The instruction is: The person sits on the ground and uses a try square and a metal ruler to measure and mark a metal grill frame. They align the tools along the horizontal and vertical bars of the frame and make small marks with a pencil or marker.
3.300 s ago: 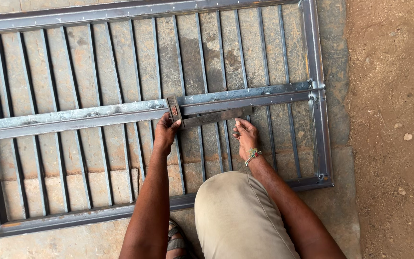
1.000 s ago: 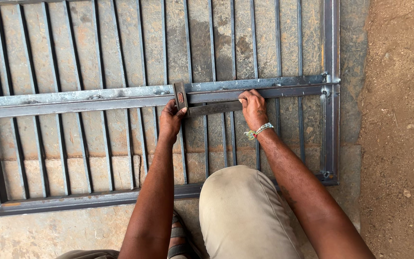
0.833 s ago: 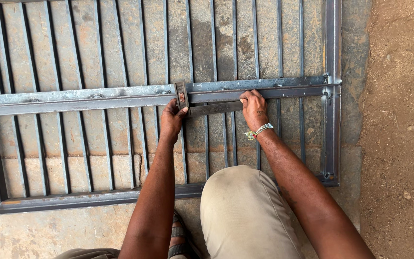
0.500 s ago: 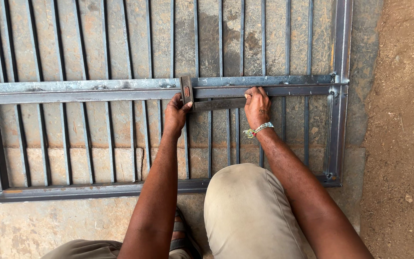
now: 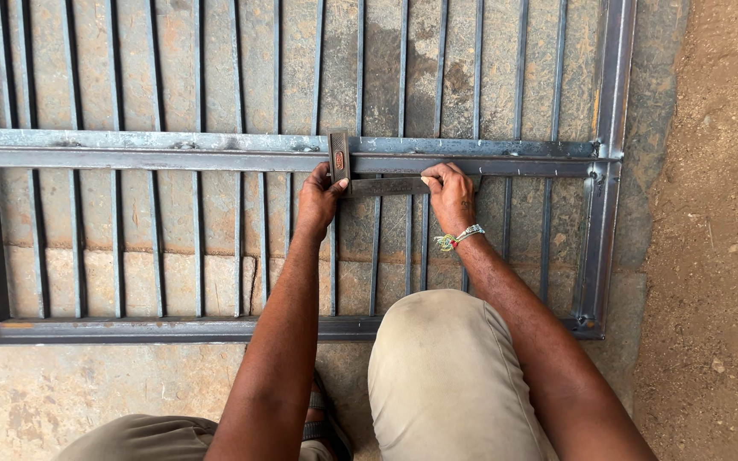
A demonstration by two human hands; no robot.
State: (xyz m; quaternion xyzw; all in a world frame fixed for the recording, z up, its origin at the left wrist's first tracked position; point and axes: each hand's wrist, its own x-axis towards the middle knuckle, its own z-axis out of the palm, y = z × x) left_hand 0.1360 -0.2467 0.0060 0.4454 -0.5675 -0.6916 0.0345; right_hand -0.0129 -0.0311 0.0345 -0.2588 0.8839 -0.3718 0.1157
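Where laid flat on the grille, held at both ends: steel square (image 5: 377, 185), near the middle of the gate-like frame. Dark stock (image 5: 338, 160) set crosswise over the middle rail (image 5: 172, 152), upright in the view; thin blade (image 5: 390, 186) running off to the right just beneath that rail and parallel to it, touching or nearly touching its lower edge.

Left hand (image 5: 319, 201) clenched on the lower end of the stock, thumb up against its right side, fingers wrapped behind, knuckles towards the camera. Wrist straight, forearm reaching up from the bottom of the view, almost vertical.

Right hand (image 5: 452, 195) grasping the far end of the blade, fingers curled over it from above and pointing left, thumb tucked under and out of sight. Pale beaded bracelet (image 5: 463, 236) at the wrist. Forearm slanting up and to the left from the lower right corner.

Enclosed by the outer frame (image 5: 612, 128): a row of thin upright bars (image 5: 198, 248), evenly spaced, passing under the middle rail and ending at the bottom member. Rail joined to the frame's right side at a rough, pale joint.

Below the hands, a bent knee in tan trousers (image 5: 446, 367), close to the frame's lower edge, with part of a dark sandal (image 5: 325, 423) just to its left, between the two legs.

Beneath the grille, a stained concrete floor (image 5: 87, 384); to the right of it, bare brown dirt (image 5: 719, 213) with a few small stones.
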